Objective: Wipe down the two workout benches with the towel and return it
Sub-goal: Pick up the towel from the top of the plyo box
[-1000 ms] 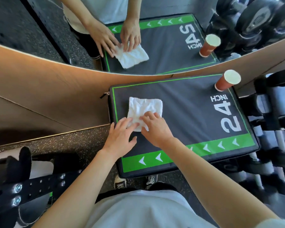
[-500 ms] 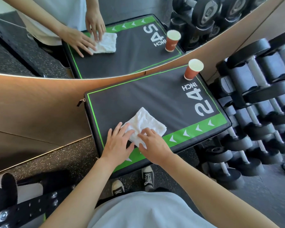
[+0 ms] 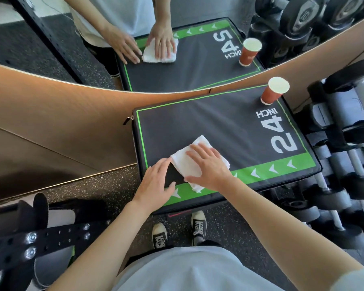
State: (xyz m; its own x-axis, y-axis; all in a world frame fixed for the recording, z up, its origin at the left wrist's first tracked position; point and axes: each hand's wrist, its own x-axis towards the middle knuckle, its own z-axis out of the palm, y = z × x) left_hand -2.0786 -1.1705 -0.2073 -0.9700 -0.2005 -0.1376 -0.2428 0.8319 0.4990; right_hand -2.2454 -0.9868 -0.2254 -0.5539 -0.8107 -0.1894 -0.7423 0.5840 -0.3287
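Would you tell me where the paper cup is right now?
In the head view, the red paper cup stands upright on the far right corner of the black-and-green pad, beside the "24 INCH" print, near the dumbbell rack.

Both your bare forearms reach up from the bottom of the frame toward its middle. Your right hand [image 3: 210, 166] lies palm down with fingers [image 3: 198, 149] spread and straight. Your left hand [image 3: 156, 183], just left of it, is flat too, fingers together, pointing upper right.

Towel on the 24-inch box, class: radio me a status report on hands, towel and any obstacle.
Right hand flat on towel, open. Left hand open on box top, touching towel's edge. Paper cup at far right corner.
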